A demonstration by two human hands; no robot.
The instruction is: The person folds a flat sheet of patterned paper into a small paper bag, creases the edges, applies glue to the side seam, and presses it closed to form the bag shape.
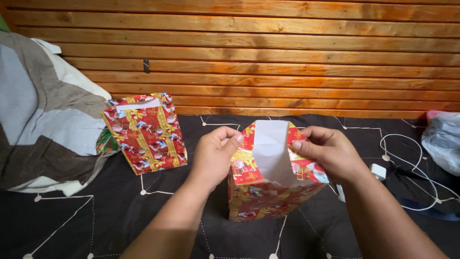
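A box wrapped in red and gold patterned gift paper (261, 194) stands upright on the dark bedsheet (96, 216) in front of me. Its top end is unsealed, with a white paper flap (270, 148) folded up. My left hand (215, 151) pinches the paper at the flap's left edge. Gripping the right edge of the same flap is my right hand (326, 151). A second parcel in the same paper (146, 132) leans at the left against a cushion.
A grey, white and brown cushion (43, 115) lies at the left. A white cable (407, 158) and white charger plug (378, 171) lie at the right beside a plastic bag (443, 139). A wooden plank wall (263, 52) runs behind.
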